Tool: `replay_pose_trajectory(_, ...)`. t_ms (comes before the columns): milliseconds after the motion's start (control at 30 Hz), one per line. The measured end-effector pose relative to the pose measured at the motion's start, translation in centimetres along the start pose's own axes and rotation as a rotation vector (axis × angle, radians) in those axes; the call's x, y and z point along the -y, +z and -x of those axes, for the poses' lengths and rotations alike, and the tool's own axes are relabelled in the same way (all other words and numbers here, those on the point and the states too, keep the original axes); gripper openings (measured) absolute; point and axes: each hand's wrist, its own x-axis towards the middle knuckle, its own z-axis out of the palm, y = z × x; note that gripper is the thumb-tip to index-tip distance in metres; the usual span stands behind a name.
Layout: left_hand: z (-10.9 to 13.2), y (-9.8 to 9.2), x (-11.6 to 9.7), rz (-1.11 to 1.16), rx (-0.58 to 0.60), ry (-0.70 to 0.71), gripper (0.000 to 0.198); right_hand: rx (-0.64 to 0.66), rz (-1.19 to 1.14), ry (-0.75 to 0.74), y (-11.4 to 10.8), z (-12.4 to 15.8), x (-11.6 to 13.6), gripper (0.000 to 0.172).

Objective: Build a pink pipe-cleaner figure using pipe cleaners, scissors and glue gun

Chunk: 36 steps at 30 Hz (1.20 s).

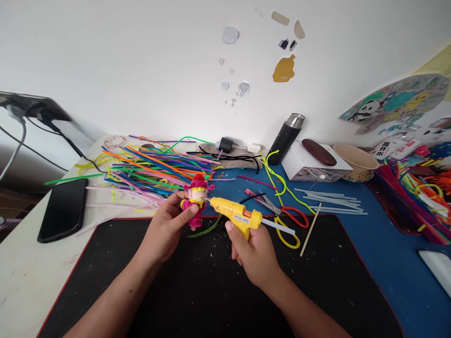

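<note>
The left hand [169,227] grips a small pipe-cleaner figure [196,199] above the black mat [105,263]; the right hand [254,251] clasps the yellow glue gun [237,216], nozzle touching it; hot glue could likely burn the nearby fingertips [192,213].

Doll [196,199] in left hand [168,231], glue gun [235,214], perhaps against it, in right hand [254,252].

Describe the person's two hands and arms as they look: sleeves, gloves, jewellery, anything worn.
The left hand and the right hand are both bare: no gloves, and no rings show on the visible fingers. Neither wrist carries a watch or bracelet. The left forearm and the right forearm are uncovered down to the picture's bottom edge, so no sleeve is in view.
</note>
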Motion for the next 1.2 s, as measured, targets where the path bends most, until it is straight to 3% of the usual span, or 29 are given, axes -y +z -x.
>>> replay_pose_trajectory(967, 0.07, -0.03, 0.09, 0.015, 0.031, 0.007, 0.045, -0.019, -0.002, -0.007, -0.34, -0.03, 0.0, 0.057)
replay_pose_trajectory(1200, -0.16, -0.35, -0.09, 0.029, 0.012, 0.021, 0.046, -0.007, -0.125, 0.054, -0.22, -0.16, -0.26, 0.061)
